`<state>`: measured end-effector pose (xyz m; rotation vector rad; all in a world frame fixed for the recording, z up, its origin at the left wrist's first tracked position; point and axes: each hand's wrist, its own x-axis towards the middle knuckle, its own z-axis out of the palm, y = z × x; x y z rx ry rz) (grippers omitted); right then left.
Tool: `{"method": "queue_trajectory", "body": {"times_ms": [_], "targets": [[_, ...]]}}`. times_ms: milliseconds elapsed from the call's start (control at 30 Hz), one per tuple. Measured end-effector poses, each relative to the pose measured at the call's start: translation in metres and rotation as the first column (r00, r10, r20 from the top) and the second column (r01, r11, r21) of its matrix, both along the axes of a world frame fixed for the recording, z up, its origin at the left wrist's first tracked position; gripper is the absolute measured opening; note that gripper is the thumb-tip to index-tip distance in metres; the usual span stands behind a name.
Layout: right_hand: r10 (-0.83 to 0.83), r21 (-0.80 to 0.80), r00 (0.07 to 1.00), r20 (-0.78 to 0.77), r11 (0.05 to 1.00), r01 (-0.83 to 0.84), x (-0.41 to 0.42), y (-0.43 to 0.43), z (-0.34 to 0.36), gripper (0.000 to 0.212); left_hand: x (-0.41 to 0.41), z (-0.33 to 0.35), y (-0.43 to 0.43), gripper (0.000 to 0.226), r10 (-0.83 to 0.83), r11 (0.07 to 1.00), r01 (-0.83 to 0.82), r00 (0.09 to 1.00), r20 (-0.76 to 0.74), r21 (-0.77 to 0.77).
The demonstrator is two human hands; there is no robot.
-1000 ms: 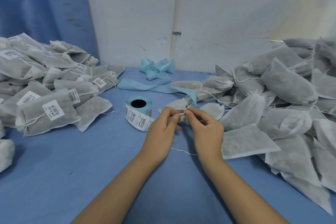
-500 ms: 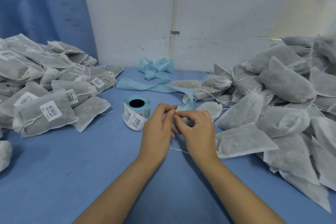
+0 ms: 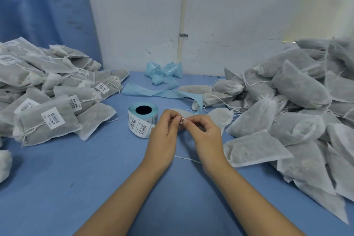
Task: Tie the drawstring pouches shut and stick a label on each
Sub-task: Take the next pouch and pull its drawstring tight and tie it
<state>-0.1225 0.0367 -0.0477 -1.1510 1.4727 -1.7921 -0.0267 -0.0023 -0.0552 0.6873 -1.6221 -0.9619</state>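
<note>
Blue cloth table (image 3: pixel 57 188); pouch (image 3: pixel 220 119) at centre beside label roll (image 3: pixel 142 119), mostly hidden. Pinching what seems its drawstring (image 3: pixel 186 158) between curled left hand (image 3: pixel 162 136) and right hand (image 3: pixel 206 136). Pull ends evenly, knot snug at neck.

A packing workroom: heaps of filled pouches (image 3: pixel 298 90) and a barcode-label roll (image 3: pixel 142 119) on a blue table (image 3: pixel 76 188).

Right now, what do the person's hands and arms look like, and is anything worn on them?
The left hand and right hand are bare: no gloves, rings or watch show. Both forearms are bare too, with no sleeve in view.
</note>
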Motion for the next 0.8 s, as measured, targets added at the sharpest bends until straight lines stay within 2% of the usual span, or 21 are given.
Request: {"method": "queue_trajectory", "body": {"times_ms": [133, 233, 467, 567, 800], "targets": [[0.186, 0.019, 0.94, 0.284, 0.98, -0.2, -0.0006, -0.0011, 0.0038, 0.017, 0.0033, 0.0008, -0.0008, 0.018, -0.044, 0.998, 0.046, 0.998, 0.039, -0.04], [0.262, -0.025, 0.871, 0.415, 0.961, -0.277, -0.0025, -0.0008, 0.0052, 0.011, 0.0038, 0.0013, -0.0008, 0.02, -0.06, 0.996, 0.065, 0.996, 0.064, -0.067], [0.268, -0.054, 0.824, 0.499, 0.959, -0.279, -0.0057, -0.0004, 0.004, 0.012, 0.0045, 0.0006, -0.0021, 0.023, -0.066, 0.998, 0.067, 0.997, 0.039, -0.011], [0.259, -0.076, 0.803, 0.537, 0.963, -0.26, -0.0061, -0.0005, 0.0054, 0.005, 0.0046, 0.0013, -0.0018, 0.023, -0.042, 0.999, 0.044, 0.996, 0.074, -0.022], [0.256, -0.116, 0.69, 0.677, 0.963, -0.243, -0.0079, -0.0016, 0.0077, 0.01, 0.0095, 0.0033, -0.0068, 0.017, 0.003, 1.0, -0.005, 0.996, 0.093, 0.019]]}}
